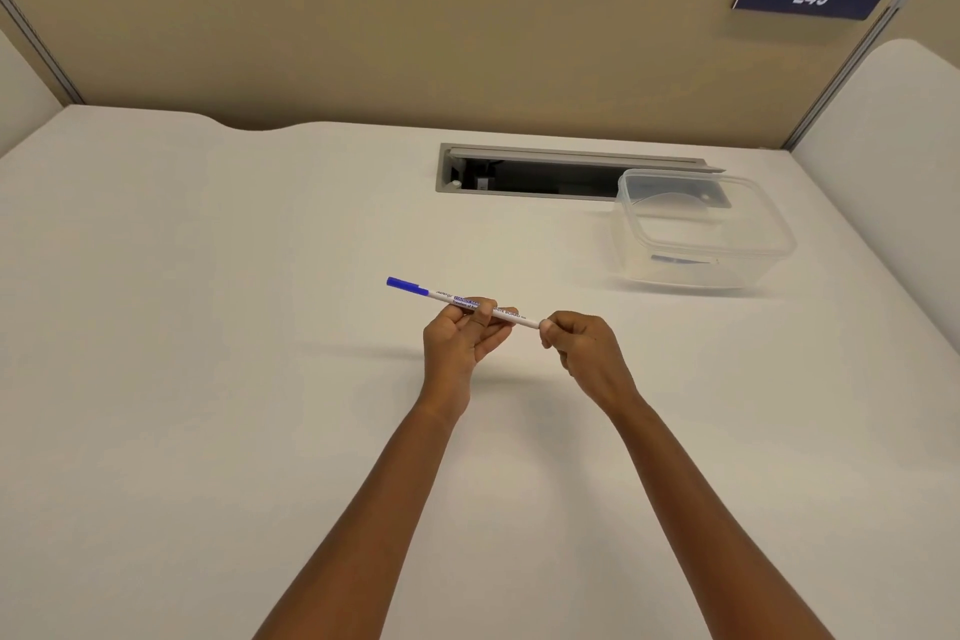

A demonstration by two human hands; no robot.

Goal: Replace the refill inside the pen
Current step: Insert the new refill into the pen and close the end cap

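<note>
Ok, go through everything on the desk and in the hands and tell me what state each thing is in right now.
Pen: capped, held level above the desk, still in one piece.
Left hand: closed on the pen's middle.
Right hand: pinching the pen's uncapped end.
Tub: lid off, upright on the desk, something thin and dark inside.
Hatch: open.
</note>
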